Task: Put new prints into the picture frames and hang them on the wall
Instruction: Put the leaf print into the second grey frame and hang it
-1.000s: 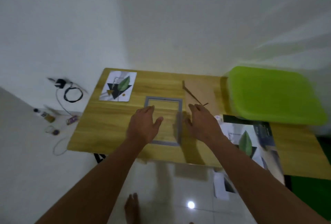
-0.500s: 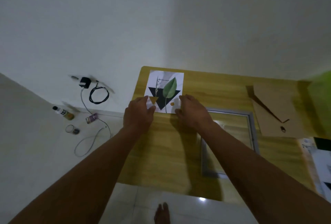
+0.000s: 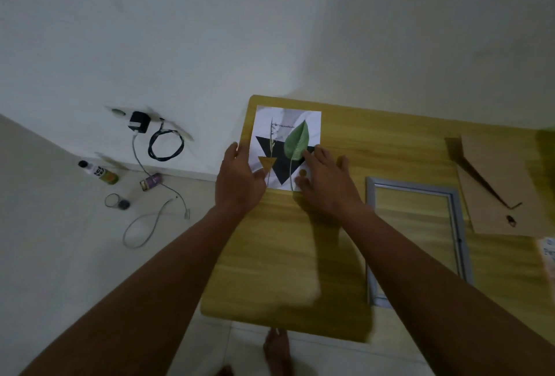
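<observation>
At the table corner, the print points lengthwise toward the wall. Left hand pinches it; right hand presses flat.

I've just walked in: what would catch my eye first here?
A bright leaf print lies at the far left corner of the table; the left hand holds its edge, the right hand presses flat on it. Right of them lies an empty grey frame; cables sprawl on the floor.

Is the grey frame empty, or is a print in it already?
Empty: the frame lies flat, table wood showing through its opening. The leaf print lies apart from it, touched by the left hand and right hand.
</observation>
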Demonstrator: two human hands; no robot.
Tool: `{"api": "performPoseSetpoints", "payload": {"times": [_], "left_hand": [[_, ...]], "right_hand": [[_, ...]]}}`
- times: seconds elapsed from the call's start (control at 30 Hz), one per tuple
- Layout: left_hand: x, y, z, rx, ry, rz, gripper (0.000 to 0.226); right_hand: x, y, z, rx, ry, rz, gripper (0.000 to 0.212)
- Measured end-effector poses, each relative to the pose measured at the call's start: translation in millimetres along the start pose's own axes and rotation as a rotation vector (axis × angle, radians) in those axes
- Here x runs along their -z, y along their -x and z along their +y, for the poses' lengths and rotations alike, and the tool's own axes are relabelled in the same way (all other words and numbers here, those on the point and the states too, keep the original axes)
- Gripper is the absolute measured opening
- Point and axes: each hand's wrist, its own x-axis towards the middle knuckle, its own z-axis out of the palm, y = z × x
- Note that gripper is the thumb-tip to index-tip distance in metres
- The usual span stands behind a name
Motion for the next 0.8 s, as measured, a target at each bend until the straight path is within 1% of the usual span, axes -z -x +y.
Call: {"api": "performPoseSetpoints", "payload": {"times": [0.13, 0.17, 0.2, 0.27, 0.3, 0.4, 0.47, 0.53, 0.6, 0.67, 0.73, 0.8], "left_hand": [[12, -8, 0, 0.069, 0.117, 0.026, 0.035], [15, -10, -1, 0.095, 0.131, 0.017, 0.036], [18, -11, -1, 0.119, 0.138, 0.003, 0.042], [24, -12, -1, 0.14, 0.15, -0.013, 0.052], [27, -13, 0, 0.138, 0.159, -0.008, 0.054], [36, -13, 6, 0.147, 0.249, 0.037, 0.051], [44, -13, 13, 0.211, 0.35, 0.064, 0.052], [50, -14, 18, 0.262, 0.402, 0.055, 0.05], [54, -14, 22, 0.27, 0.459, 0.002, 0.04], [57, -13, 28, 0.278, 0.598, -0.071, 0.033], [58, -9, 39, 0.273, 0.714, -0.142, 0.03], [58, -4, 55, 0.276, 0.8, -0.222, 0.028]], "right_hand": [[-4, -4, -11, 0.018, 0.002, 0.005, 0.057], [-4, -5, -15, 0.019, -0.003, 0.005, 0.058], [-4, -6, -18, 0.019, -0.011, 0.001, 0.057], [-5, -6, -25, 0.016, -0.016, -0.017, 0.056], [-4, -6, -27, 0.012, -0.016, -0.026, 0.055], [-4, -5, -28, 0.003, -0.038, -0.023, 0.052], [-4, -4, -28, -0.009, -0.084, -0.022, 0.048], [-4, -3, -30, -0.027, -0.146, -0.032, 0.039], [1, -2, -34, -0.056, -0.253, -0.028, 0.035], [15, 3, -42, -0.11, -0.473, -0.022, 0.038], [34, 7, -52, -0.169, -0.726, -0.035, 0.04], [49, 9, -58, -0.217, -0.897, -0.061, 0.046]]}}
